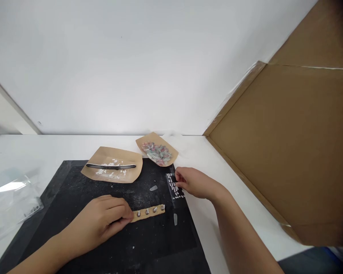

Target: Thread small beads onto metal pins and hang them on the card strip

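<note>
My left hand (105, 217) is closed on the left end of a tan strip (144, 214), which lies on the black mat (103, 243). Several small dark round pieces with pale bits on them stand in a row along the strip. My right hand (196, 182) is pinched over a clear sheet of small white pieces (173, 188) at the mat's right edge. Whatever may be between its fingertips is too small to make out. Two translucent oval pieces lie nearby: one oval (153, 188) left of the sheet, another oval (175, 219) below it.
A paper tray (93, 160) at the back holds white flakes and a long black tool (111, 166). Another paper tray (141, 140) holds small wrapped red and green pieces. Clear plastic bags (11, 205) lie at left. A cardboard panel (282, 144) stands at right.
</note>
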Available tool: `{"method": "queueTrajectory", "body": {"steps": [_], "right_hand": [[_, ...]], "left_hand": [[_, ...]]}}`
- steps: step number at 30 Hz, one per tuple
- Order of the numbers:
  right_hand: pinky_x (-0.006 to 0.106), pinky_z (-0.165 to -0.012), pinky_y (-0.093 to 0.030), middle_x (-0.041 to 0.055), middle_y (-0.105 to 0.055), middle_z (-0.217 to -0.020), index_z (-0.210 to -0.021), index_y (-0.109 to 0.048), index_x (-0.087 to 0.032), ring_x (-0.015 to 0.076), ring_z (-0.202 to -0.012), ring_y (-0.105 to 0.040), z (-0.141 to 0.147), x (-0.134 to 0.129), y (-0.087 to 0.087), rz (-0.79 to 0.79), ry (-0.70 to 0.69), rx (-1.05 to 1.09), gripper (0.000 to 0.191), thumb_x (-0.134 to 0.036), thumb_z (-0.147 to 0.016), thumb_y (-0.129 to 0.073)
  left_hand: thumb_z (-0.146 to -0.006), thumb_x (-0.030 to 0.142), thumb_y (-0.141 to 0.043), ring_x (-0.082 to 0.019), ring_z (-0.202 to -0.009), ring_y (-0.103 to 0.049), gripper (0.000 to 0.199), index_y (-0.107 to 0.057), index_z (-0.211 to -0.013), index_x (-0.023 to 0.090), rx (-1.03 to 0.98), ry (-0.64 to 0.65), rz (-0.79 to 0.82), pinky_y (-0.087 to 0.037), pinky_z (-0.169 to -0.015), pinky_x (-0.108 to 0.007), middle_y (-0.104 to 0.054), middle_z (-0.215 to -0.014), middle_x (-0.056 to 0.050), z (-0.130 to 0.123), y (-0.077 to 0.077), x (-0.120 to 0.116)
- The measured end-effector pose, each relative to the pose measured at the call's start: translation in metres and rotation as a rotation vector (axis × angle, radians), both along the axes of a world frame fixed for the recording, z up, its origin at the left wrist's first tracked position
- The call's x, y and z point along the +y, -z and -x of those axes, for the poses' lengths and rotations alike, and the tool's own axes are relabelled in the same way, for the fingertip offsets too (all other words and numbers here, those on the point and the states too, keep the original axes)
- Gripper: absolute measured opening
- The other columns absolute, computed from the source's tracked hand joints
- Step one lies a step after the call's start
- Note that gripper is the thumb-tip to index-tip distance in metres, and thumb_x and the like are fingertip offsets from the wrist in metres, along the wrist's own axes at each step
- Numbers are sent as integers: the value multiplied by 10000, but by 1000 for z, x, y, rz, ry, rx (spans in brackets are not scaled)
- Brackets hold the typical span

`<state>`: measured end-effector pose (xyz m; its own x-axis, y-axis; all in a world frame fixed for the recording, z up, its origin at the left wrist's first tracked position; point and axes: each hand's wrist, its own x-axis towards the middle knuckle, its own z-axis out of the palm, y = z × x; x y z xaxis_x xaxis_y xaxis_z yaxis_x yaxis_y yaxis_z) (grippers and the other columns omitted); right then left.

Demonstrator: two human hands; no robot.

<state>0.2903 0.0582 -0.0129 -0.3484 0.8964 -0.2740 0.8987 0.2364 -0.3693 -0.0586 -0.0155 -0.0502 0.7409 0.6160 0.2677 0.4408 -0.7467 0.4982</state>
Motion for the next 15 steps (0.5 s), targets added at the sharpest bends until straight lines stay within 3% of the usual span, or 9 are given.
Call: {"method": "queueTrajectory", "body": {"steps": [5,15], "right_hand": [[278,-651,-435,31,-742,-901,-974,-653,-212,191,-781,-648,-5,2,3,52,38,93,70,-218,-907,-676],[290,-629,-448,31,-759,-828,-857,-743,-209,189,-722,-658,-3,2,-4,73,11,95,108,-228,-892,-642]], "left_hand": [[-1050,185,-556,-134,-871,-694,123,-657,-1079,247,9,12,-20,-497,-815,-266,-740,-1000,4,1,0,1],[-1054,179,-539,-134,-882,-699,141,-661,-1089,242,28,23,-27,-498,-821,-268,-740,-1004,-5,2,0,1]]}}
